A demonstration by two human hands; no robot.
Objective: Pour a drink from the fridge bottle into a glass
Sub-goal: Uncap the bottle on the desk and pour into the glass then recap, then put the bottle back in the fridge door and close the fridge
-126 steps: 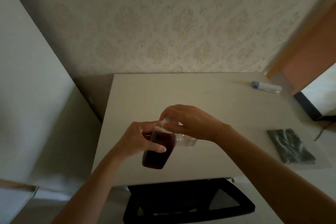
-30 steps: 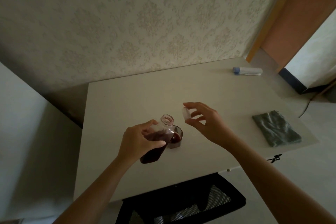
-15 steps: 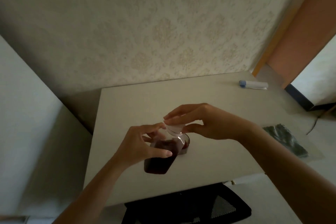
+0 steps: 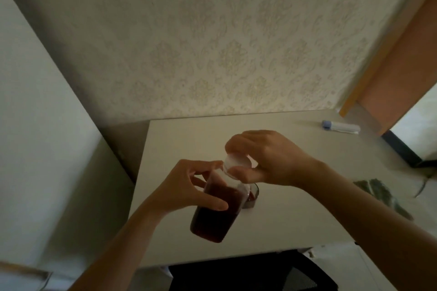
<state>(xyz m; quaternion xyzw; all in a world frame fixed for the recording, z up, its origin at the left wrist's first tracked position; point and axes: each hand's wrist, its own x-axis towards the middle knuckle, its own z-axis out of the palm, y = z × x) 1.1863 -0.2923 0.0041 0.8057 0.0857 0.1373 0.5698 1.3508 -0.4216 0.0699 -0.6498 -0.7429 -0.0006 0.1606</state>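
A clear plastic bottle [image 4: 216,215] holding dark red drink is tilted in the air above the table's front part. My left hand [image 4: 186,189] grips its upper body. My right hand [image 4: 264,158] pinches the white cap [image 4: 237,163], which sits on the bottle's mouth. Just behind and to the right of the bottle stands a small glass [image 4: 252,196] with dark red drink in it, mostly hidden by the bottle and my right hand.
The pale table [image 4: 295,149] meets a patterned wall at the back. A white tube with a blue cap [image 4: 341,126] lies far right. A grey-green cloth [image 4: 378,191] lies at the right edge. A black mesh chair [image 4: 248,271] stands below the front edge.
One second ago my right hand held the cap apart from the open bottle. It has since brought the cap down onto the bottle's mouth and stays there. The view has tilted slightly.
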